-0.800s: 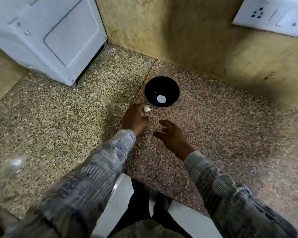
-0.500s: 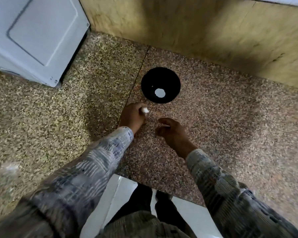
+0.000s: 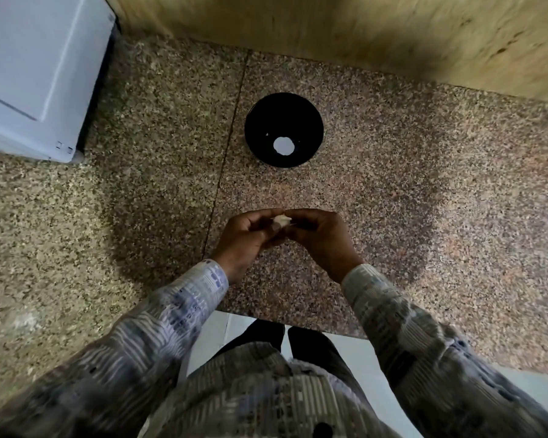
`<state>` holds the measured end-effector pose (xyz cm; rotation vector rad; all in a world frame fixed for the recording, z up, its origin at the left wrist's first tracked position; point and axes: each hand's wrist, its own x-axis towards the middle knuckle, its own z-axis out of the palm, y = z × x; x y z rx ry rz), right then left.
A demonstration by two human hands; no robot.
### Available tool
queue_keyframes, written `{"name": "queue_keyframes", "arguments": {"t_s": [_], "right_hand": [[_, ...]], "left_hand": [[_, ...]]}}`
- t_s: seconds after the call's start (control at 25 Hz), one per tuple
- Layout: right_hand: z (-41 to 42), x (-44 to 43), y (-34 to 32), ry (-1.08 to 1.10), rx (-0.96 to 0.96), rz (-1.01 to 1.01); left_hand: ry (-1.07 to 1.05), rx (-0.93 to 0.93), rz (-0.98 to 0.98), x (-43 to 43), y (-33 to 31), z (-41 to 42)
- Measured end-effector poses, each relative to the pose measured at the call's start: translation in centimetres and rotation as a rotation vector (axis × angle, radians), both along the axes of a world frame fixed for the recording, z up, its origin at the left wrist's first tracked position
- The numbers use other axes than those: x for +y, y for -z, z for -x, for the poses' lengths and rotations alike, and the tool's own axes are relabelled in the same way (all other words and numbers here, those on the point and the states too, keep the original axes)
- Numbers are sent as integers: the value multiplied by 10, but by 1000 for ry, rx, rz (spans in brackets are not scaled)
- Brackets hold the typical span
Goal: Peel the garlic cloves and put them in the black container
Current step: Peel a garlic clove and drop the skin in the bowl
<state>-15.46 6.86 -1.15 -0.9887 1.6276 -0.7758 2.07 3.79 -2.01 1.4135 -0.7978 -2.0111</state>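
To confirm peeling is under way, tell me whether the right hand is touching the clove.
Touching. The head view shows the right hand pinching the clove, with no gap between them; the left hand grips its other side.

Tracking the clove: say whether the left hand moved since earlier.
Yes. The left hand, pinching the garlic clove, drew back from the black container toward the counter edge.

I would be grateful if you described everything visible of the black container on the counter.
The black container is a round, open-topped bowl with dark walls, standing upright on the speckled stone counter. A round white piece, perhaps garlic, lies on its floor. The left hand and right hand, holding a garlic clove nearer the person, do not touch the container.
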Motion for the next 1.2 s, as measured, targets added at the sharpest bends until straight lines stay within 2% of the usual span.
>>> {"name": "queue_keyframes", "arguments": {"t_s": [0.48,0.68,1.0,1.08,1.2], "right_hand": [[-13,14,-5,-177,295,107],[-25,22,-2,-59,316,161],[-23,26,3,26,146,67],[-23,27,2,7,175,82],[-23,27,3,-135,307,169]], "left_hand": [[8,-158,58,14,-8,-4],[-13,-190,98,22,-11,0],[-28,-204,63,26,-6,-2],[-29,-198,40,26,-6,-3],[3,-191,-2,23,-7,-5]]}}
